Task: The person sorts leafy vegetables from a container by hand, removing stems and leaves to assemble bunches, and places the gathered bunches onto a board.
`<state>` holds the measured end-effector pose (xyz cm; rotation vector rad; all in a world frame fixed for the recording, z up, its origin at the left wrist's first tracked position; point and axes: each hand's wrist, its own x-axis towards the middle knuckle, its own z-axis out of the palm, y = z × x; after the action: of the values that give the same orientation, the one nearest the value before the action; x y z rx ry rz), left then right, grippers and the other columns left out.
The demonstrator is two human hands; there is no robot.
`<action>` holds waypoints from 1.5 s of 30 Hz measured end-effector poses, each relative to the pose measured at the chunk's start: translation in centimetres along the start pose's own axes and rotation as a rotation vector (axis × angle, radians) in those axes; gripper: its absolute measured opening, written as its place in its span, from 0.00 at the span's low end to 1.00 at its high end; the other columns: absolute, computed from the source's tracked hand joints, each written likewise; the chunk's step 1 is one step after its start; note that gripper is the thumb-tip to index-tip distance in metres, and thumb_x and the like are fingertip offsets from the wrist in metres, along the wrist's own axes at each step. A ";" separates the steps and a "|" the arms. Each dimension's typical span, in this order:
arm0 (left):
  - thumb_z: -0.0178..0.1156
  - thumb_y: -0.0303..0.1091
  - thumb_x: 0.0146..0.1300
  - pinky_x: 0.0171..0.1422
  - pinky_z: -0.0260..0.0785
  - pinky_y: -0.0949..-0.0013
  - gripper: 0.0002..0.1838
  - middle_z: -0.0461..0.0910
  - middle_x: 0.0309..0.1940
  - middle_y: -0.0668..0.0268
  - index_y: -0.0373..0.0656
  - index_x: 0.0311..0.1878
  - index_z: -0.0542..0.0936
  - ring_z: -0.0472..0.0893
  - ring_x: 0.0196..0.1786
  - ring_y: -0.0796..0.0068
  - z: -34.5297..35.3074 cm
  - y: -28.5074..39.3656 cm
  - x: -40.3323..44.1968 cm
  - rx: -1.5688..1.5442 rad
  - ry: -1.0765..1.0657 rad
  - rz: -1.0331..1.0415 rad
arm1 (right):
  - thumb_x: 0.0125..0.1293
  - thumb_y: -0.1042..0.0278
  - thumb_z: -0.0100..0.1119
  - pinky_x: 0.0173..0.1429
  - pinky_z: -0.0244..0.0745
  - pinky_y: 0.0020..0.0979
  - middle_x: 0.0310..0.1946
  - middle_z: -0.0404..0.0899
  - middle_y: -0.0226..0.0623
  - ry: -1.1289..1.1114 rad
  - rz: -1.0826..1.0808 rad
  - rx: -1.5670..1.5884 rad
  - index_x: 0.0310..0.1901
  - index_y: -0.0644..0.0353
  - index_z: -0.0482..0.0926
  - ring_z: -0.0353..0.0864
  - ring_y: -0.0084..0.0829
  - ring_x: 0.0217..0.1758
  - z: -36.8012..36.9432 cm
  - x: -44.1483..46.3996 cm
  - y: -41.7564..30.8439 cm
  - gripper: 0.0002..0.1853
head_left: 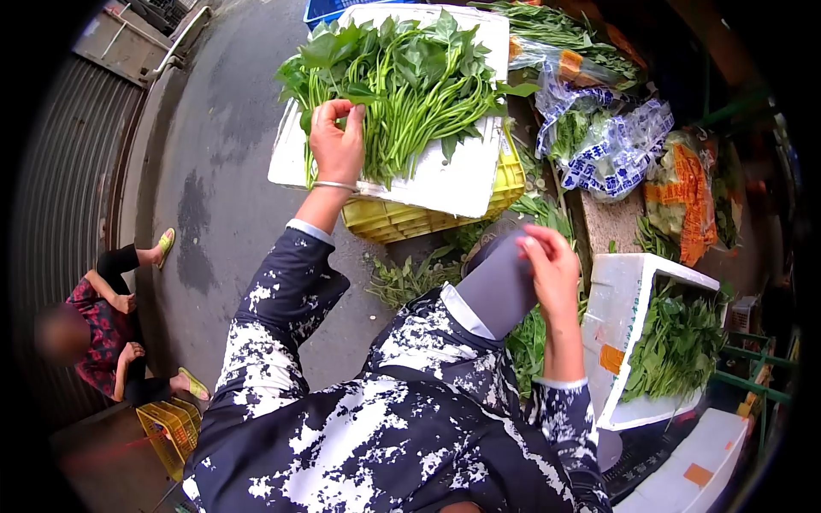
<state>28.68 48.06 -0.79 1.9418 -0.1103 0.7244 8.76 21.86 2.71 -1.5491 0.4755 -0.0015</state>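
Note:
Leafy greens with long pale stems (410,94) lie spread on a white foam board (462,184), which rests on a yellow crate (402,222). At the left part of the greens is my left hand (338,150), with thumb and index finger curled toward each other around a leaf or stem at the fingertips. My right hand (552,269) hangs over my right knee, its thumb and fingers bent close together. Whether anything small sits between those fingers cannot be made out. Loose leaves (410,278) lie on the ground below the crate.
A white foam box of greens (611,333) stands at the right. Bagged vegetables (616,150) lie at the upper right. At the left, a person (107,342) sits near a shutter and a yellow crate (171,432). A blue crate (329,10) shows at the top.

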 end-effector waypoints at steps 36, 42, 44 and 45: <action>0.34 0.46 0.67 0.69 0.32 0.48 0.25 0.44 0.69 0.73 0.63 0.67 0.50 0.43 0.71 0.65 3.6 -2.0 4.7 0.915 -0.915 0.897 | 0.52 0.73 0.52 0.31 0.74 0.30 0.32 0.78 0.33 0.105 -1.100 -0.456 0.33 0.59 0.76 0.78 0.31 0.30 6.9 -2.6 1.1 0.07; 0.54 0.37 0.57 0.67 0.41 0.42 0.33 0.36 0.70 0.68 0.60 0.66 0.55 0.39 0.71 0.59 5.1 5.0 3.7 1.232 -0.905 0.746 | 0.51 0.77 0.55 0.29 0.79 0.29 0.31 0.79 0.38 0.563 -0.589 -0.740 0.25 0.60 0.75 0.80 0.32 0.29 -9.9 -11.1 6.4 0.01; 0.56 0.37 0.55 0.67 0.39 0.43 0.33 0.40 0.70 0.66 0.56 0.65 0.57 0.40 0.71 0.59 6.4 9.1 1.9 1.129 -0.942 0.810 | 0.53 0.74 0.56 0.37 0.77 0.32 0.29 0.78 0.38 0.287 -0.211 -0.815 0.27 0.64 0.76 0.79 0.36 0.32 -12.9 -14.8 7.6 0.03; 0.56 0.37 0.55 0.68 0.38 0.44 0.33 0.41 0.69 0.65 0.56 0.65 0.57 0.40 0.71 0.59 6.9 11.6 0.7 1.067 -0.985 0.869 | 0.52 0.74 0.57 0.46 0.74 0.35 0.36 0.77 0.40 0.118 -0.034 -0.808 0.36 0.65 0.76 0.77 0.40 0.40 -14.1 -16.3 7.8 0.09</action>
<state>27.88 36.81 6.62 3.1587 -1.4937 0.2315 -12.55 13.50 0.77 -2.3588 0.5798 0.0824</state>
